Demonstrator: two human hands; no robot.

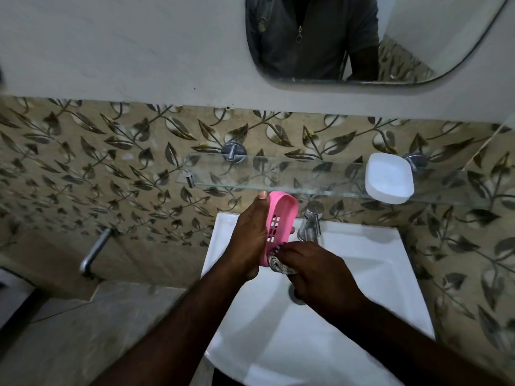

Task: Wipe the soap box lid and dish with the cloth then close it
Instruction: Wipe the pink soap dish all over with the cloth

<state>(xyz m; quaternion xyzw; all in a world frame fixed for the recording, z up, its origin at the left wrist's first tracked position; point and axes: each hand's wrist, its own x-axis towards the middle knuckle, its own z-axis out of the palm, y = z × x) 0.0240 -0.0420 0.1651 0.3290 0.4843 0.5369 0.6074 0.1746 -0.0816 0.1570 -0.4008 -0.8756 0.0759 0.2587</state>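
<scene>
holding the pink soap dish tilted on edge over the sink, my left grip curls round its rim while my right grip clutches the bunched cloth against its lower end, the white lid resting on the glass shelf.

No text, label, brand, number or sign can be read anywhere in view: the pink soap dish, the white lid and the cloth carry no legible marking
</scene>
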